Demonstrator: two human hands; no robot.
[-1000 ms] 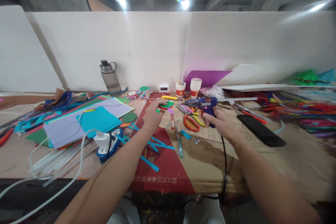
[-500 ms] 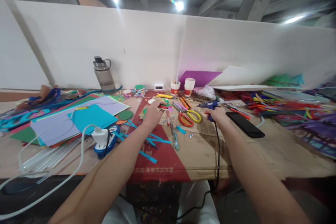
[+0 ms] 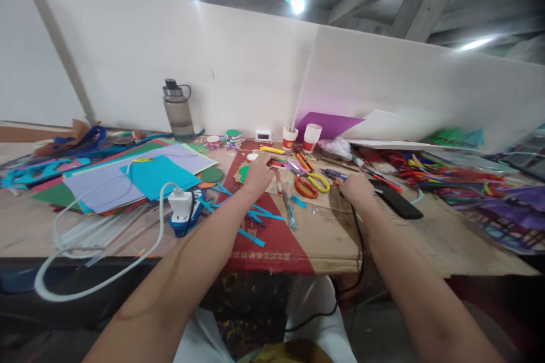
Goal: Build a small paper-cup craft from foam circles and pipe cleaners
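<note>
My right hand (image 3: 356, 190) grips a blue hot glue gun (image 3: 334, 174), its nozzle pointing left low over the cardboard; its black cord (image 3: 360, 238) runs back off the table's front edge. My left hand (image 3: 258, 171) rests on a small stack of round paper cut-outs (image 3: 272, 164) in red and green, fingers curled over them. Two pairs of scissors, red-handled (image 3: 304, 187) and yellow-handled (image 3: 319, 182), lie between my hands.
A black phone (image 3: 398, 203) lies right of my right hand. Coloured paper sheets (image 3: 128, 181), a white plug (image 3: 180, 202) and white cable (image 3: 85, 289) sit left. A water bottle (image 3: 177, 112) and two paper cups (image 3: 301, 138) stand by the back wall. Coloured strips (image 3: 447, 176) pile at right.
My right hand has lowered the glue gun from a raised position to near the cardboard. The left hand stays on the cut-outs. The camera has tilted downward.
</note>
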